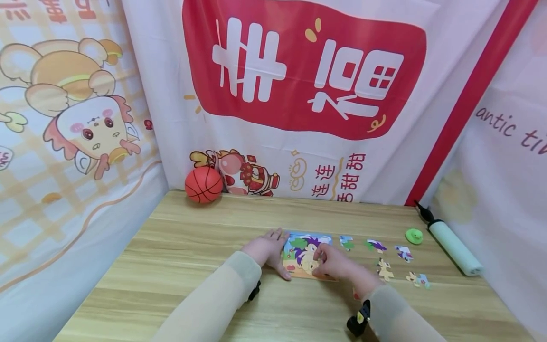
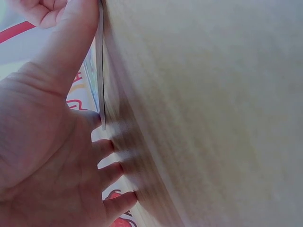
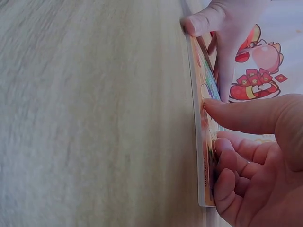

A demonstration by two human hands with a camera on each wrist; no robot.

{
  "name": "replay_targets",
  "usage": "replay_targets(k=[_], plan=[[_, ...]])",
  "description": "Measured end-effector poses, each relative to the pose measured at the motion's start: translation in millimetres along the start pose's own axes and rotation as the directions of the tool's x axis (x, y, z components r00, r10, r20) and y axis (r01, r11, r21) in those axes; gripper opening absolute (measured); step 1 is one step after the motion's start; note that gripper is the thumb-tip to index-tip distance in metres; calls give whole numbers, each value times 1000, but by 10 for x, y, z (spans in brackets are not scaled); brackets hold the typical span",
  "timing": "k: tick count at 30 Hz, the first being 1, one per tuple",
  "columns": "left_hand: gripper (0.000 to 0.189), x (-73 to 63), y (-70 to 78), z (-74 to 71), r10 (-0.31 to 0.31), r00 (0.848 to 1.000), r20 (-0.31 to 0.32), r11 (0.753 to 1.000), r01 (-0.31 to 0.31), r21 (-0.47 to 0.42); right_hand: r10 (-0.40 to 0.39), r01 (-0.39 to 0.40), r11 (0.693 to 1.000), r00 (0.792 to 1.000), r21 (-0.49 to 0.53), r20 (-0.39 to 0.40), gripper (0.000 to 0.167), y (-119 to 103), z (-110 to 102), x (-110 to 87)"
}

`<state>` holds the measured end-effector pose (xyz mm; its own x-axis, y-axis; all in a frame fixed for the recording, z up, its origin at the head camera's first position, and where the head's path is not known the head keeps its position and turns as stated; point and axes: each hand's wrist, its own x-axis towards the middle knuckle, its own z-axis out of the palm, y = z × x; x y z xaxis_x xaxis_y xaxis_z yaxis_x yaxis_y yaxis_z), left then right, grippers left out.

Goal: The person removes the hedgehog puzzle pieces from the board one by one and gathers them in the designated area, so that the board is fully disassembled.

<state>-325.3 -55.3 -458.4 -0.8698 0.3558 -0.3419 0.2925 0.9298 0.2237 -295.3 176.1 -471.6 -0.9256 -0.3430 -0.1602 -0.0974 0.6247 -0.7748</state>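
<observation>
A jigsaw puzzle board with a purple-haired cartoon figure lies flat on the wooden table. My left hand rests at its left side, fingers spread and nearly straight, thumb by the near edge. Over the picture's right part, my right hand has its fingers curled, with thumb and index fingertip down on a puzzle piece in the board. The piece's outline is mostly hidden by the fingers. Loose puzzle pieces lie to the right, among them a purple one and a tan one.
A green rubber duck sits at the table's right, beside a pale green hand pump with a black nozzle. A small red basketball stands at the back left corner. Printed cloth hangs behind and along both sides.
</observation>
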Motion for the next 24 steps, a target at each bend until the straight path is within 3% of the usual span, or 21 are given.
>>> replay_targets(k=[5,12,24], plan=[[143,100,-40,55,-8,1000,2,1000,8,3,16,-16,1000,1000,-7,-5,37,14,21,10],[138,-11,9,2,0,1000,-6,1000,0,-10,45,-45,999,999,-8,-2,37,16,18,11],[137,-19,-1,7,15,1000,-12,1000,-15,7,40,-40,999,999,-10,1,37,29,11,10]])
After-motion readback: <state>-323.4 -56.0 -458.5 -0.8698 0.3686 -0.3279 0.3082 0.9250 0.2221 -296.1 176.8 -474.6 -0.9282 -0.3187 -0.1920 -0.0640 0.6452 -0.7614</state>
